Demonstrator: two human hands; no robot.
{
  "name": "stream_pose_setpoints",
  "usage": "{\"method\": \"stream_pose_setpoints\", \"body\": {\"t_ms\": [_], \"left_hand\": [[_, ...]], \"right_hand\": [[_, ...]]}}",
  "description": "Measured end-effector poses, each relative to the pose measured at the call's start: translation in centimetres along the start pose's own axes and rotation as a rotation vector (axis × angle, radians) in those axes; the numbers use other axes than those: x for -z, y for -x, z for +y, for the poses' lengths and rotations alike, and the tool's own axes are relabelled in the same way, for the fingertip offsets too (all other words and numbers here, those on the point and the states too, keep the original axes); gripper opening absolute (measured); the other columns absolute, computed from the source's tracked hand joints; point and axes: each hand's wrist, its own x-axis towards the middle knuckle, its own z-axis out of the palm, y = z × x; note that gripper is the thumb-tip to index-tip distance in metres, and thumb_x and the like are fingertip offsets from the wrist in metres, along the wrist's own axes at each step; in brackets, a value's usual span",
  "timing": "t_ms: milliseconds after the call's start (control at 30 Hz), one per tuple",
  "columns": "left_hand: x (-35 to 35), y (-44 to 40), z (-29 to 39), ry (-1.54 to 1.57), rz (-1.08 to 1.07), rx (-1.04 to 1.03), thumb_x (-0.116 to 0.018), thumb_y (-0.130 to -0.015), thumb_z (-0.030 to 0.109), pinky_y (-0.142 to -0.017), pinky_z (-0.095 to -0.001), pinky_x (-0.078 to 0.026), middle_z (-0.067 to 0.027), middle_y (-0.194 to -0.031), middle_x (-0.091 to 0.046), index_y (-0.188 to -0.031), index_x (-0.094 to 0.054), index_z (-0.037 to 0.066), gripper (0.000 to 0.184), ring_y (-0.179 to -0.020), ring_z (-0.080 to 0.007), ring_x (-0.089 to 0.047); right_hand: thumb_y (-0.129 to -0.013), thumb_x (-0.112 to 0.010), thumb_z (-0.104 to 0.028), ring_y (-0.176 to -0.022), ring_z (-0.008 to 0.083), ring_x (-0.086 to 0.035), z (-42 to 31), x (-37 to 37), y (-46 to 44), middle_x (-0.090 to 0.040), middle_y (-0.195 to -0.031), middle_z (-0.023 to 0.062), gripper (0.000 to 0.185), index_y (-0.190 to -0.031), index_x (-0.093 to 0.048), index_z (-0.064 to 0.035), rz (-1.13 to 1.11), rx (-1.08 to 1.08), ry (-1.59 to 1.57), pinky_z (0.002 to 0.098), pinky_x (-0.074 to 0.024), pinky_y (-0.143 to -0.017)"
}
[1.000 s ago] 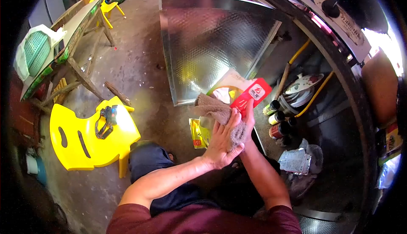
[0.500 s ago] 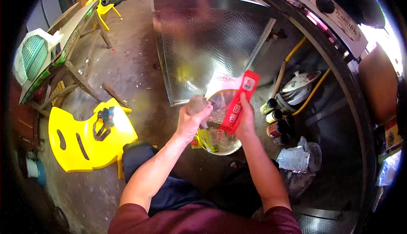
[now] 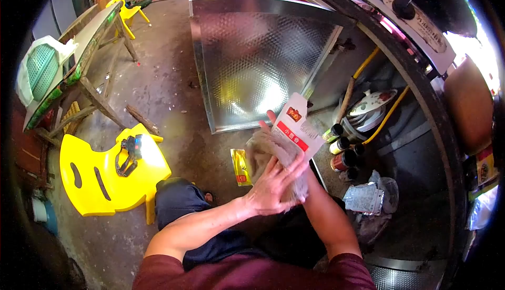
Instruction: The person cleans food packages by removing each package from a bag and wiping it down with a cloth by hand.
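Note:
A seasoning packet with a white header and a red stripe is tilted up in front of me. My left hand presses a grey-brown cloth against the packet's lower part, its fingers laid over the cloth. Behind the packet and cloth, my right hand supports the packet; only a fingertip and the wrist side show. Below and left of the hands, a yellow packet lies near the floor.
On the left stands a yellow plastic chair with a black head strap on it. A patterned metal panel leans ahead. Several jars and a silver pouch stand or lie at right, beneath the stove.
The packet has turned, from its red strip showing to its white header with logo. My left hand and the cloth have moved right, onto the packet.

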Motion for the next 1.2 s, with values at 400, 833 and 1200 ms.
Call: {"method": "stream_pose_setpoints", "body": {"t_ms": [400, 833, 1200], "left_hand": [[2.2, -3.1, -4.2, 0.023, 0.361, 0.377, -0.05, -0.087, 0.054, -0.109, -0.0515, -0.019, -0.0224, -0.149, -0.024, -0.143, -0.03, 0.006, 0.077, -0.136, -0.0375, -0.026], [2.5, -3.1, -3.3, 0.029, 0.251, 0.363, -0.048, -0.086, 0.055, -0.112, -0.0572, -0.006, -0.0099, -0.154, -0.019, -0.146, -0.027, 0.01, 0.077, -0.138, -0.0359, -0.023], [-3.6, 0.5, -0.1, 0.069, 0.38, 0.33, -0.05, -0.091, 0.047, -0.111, -0.0555, -0.013, -0.0206, -0.154, -0.009, -0.148, -0.016, 0.005, 0.079, -0.139, -0.0426, -0.013]], "right_hand": [[-0.097, -0.04, -0.045, -0.135, 0.0245, -0.031, 5.7, -3.0, 0.8, -0.028, -0.149, 0.0112, 0.066, -0.144, -0.024, -0.0023, 0.274, 0.07, 0.399, 0.0363, -0.0283, -0.111], [-0.097, -0.041, -0.042, -0.133, 0.0229, -0.034, 4.9, -3.6, 1.0, -0.032, -0.146, 0.0113, 0.063, -0.143, -0.026, -0.0027, 0.27, 0.082, 0.279, 0.0374, -0.0312, -0.11], [-0.095, -0.038, -0.049, -0.129, 0.0281, -0.041, 1.0, -1.1, 0.3, -0.036, -0.144, 0.0148, 0.066, -0.144, -0.028, -0.0063, 0.066, 0.071, 0.12, 0.0426, -0.0385, -0.105]]}}
